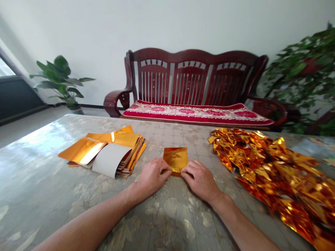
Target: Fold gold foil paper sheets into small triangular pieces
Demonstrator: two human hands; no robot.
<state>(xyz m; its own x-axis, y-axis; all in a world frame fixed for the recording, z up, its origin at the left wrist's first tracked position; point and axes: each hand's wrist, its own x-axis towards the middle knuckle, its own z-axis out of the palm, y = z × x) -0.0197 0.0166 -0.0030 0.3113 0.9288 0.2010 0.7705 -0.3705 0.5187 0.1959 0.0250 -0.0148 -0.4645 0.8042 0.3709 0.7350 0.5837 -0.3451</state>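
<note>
A small sheet of gold foil paper [176, 157] lies on the table between my hands, its near edge turned up in a narrow fold. My left hand [155, 173] pinches the near left corner of this sheet. At the near right corner, my right hand [201, 178] grips the same edge between thumb and fingers. Left of my hands is a loose stack of gold foil paper [128, 140], with one sheet curled over to its pale grey back [108, 158]. To the right spreads a large heap of folded gold foil pieces [277, 170].
The table [162, 216] has a glossy, patterned grey cover. Beyond its far edge stands a dark red wooden bench [192, 78] with a red floral cushion [193, 111]. A potted plant [61, 80] is at the left, and a leafy plant [306, 73] at the right.
</note>
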